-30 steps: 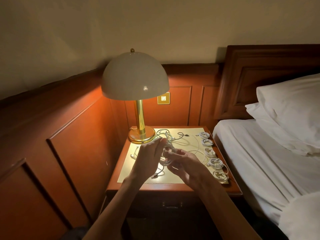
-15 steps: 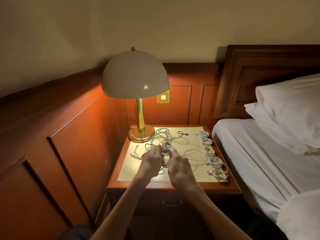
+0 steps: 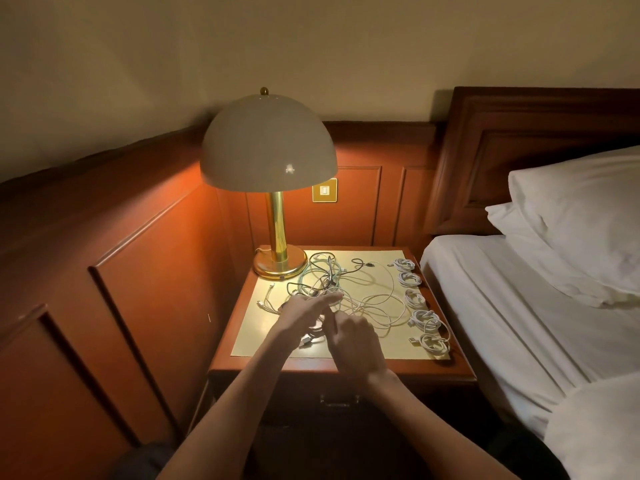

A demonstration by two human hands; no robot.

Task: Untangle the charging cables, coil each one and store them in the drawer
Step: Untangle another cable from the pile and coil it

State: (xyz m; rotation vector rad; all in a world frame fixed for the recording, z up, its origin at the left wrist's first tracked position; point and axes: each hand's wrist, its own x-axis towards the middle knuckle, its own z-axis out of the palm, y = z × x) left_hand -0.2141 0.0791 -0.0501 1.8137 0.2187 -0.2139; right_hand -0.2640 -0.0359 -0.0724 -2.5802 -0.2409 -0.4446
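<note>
Forearms reach from six o'clock over the nightstand (image 3: pixel 346 367), whose drawer (image 3: pixel 337 400) below is closed. Our right hand (image 3: pixel 356 341) curls, fingers together; whether it grips a cable we cannot tell. Our left hand (image 3: pixel 304 315) lies on the tangle (image 3: pixel 346 289), fingers extended together toward two o'clock. Five coiled cables (image 3: pixel 424 318) line the three o'clock edge. At eleven o'clock stands the lamp (image 3: pixel 273 209).

Coiled cables (image 3: pixel 415 299) along the worktop's (image 3: pixel 460 370) right edge: white. Tangled cables (image 3: pixel 346 289): white, pale green and black. Lamp (image 3: pixel 268 150): cream shade, brass stem; worktop: reddish-brown.
</note>
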